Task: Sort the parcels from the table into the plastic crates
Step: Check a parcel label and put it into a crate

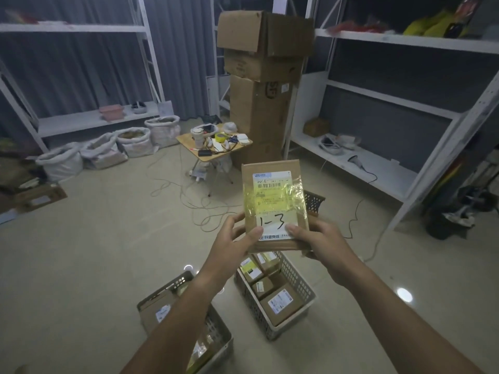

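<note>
I hold a flat brown cardboard parcel point(274, 203) upright in front of me, its white label wrapped in yellow tape and marked "1-3". My left hand point(235, 238) grips its lower left corner, thumb on the front. My right hand point(316, 236) grips its lower right corner, thumb on the label. Below the parcel, a grey plastic crate point(302, 286) on the floor holds several brown parcels. A second grey crate point(216, 327) sits lower left, partly hidden by my left forearm, also with parcels inside. A dark crate point(314, 199) peeks out behind the held parcel.
A small folding table point(195, 151) with tape, cables and small items stands mid-room, cords trailing over the floor. Tall stacked cardboard boxes point(260, 85) rise behind it. White shelving point(378, 163) lines both sides. Several white sacks point(129, 143) sit along the left wall.
</note>
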